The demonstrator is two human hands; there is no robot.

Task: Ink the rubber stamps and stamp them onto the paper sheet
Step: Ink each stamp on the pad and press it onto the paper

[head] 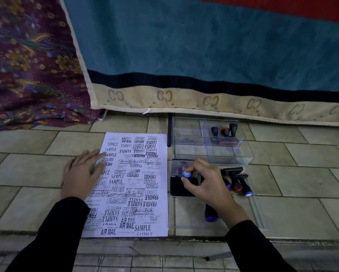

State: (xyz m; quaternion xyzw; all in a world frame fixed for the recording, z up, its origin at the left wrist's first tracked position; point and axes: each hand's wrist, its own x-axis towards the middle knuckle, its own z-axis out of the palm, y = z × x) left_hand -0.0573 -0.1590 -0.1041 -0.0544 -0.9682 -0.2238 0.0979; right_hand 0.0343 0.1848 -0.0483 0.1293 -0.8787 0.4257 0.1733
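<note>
Stamp (186,173) likely light, rigid; pinched at knob by right hand (205,181) over ink pad (176,187). Paper (137,173) thin, probably slippery; pressed flat by left hand (82,173), fingers straight.

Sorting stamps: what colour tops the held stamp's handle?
Blue, on the stamp in the head view.
</note>
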